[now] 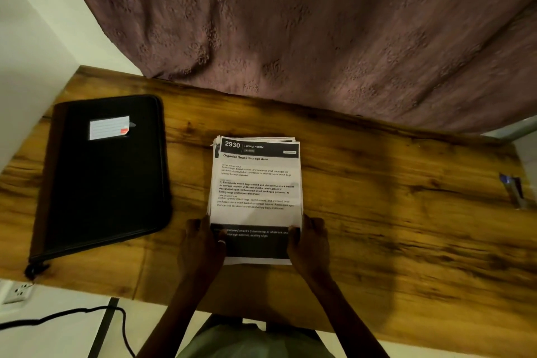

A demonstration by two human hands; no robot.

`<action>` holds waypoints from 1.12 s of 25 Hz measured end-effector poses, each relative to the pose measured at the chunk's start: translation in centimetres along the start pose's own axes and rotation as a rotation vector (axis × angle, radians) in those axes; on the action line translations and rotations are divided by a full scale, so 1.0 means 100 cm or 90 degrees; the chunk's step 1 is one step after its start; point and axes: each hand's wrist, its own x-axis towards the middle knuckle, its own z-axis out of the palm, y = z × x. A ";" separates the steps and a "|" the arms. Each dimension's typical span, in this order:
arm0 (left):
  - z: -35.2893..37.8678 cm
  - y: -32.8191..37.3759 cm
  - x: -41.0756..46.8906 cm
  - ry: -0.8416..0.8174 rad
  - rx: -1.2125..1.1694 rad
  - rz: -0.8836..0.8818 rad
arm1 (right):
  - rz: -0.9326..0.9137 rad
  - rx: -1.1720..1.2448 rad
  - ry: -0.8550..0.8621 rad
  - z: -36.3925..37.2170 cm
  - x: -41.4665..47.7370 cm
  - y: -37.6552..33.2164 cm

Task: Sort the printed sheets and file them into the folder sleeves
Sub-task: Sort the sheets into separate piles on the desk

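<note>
Top sheet point(255, 197) of the stack of printed sheets point(215, 145) faces up. Its black header band reads "2930" in big white digits, with "LIVING ROOM" beside it. Under the band comes the bold title: "Organize Snack Storage Area". Small body print follows, starting "Snack bags, boxed snacks, and scattered small packages are randomly distributed on countertop or shelves". Bold numbered lines come next, from "1) Resealable snack bags sealed and placed into snack basket or storage cabinet" through to "4) Empty bags and boxes discarded". The black band at the bottom shows "scattered snacks (countertop or shelves)" and "storage cabinet, sealing clips". Its ends are covered by the left hand point(203, 244) and right hand point(309, 244). On the black folder point(104, 189), a white ruled label point(109, 127) carries no writing that can be read.
</note>
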 end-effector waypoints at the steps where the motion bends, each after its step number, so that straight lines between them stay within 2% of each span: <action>1: 0.000 0.000 0.000 -0.004 0.009 0.003 | -0.004 0.000 0.010 0.001 0.000 0.000; 4: 0.000 -0.001 0.000 -0.012 0.014 0.005 | -0.007 0.007 0.020 0.002 0.000 0.001; 8: -0.005 0.007 0.005 0.033 0.026 0.000 | 0.025 0.005 0.028 -0.002 0.005 -0.004; 12: -0.005 0.016 0.021 0.055 0.092 0.149 | -0.006 -0.057 0.036 -0.011 0.018 -0.019; 18: 0.003 0.058 0.045 -0.009 0.108 0.287 | -0.027 -0.034 0.025 -0.021 0.059 -0.035; 22: 0.015 0.064 0.055 -0.018 0.112 0.288 | -0.035 -0.011 0.007 -0.024 0.070 -0.033; 28: 0.030 0.056 0.064 -0.021 0.168 0.317 | -0.031 -0.061 0.023 -0.016 0.062 -0.024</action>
